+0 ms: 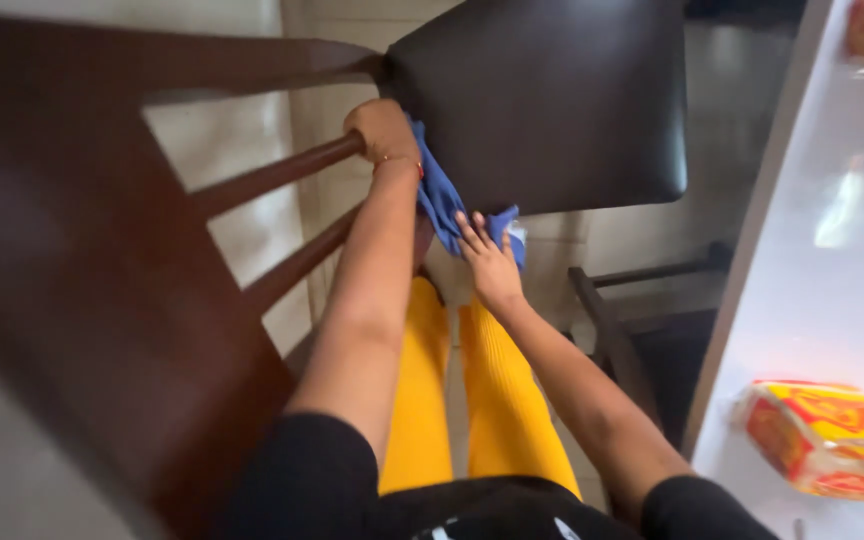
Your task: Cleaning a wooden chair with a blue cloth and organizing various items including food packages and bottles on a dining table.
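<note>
A dark brown wooden chair [102,260] is tilted toward me, its slatted back at the left and its dark padded seat [552,100] at the top. My left hand [384,132] is closed around the end of a back slat where it meets the seat. A blue cloth [439,195] hangs along the seat's front edge. My right hand [489,262] presses the lower end of that cloth against the seat's edge, fingers spread over it.
A white countertop [832,260] runs down the right side, with a yellow and red plastic package [832,440] on it. Another chair's dark frame [622,330] stands under the counter. Pale tiled floor lies below. My yellow trousers show between my arms.
</note>
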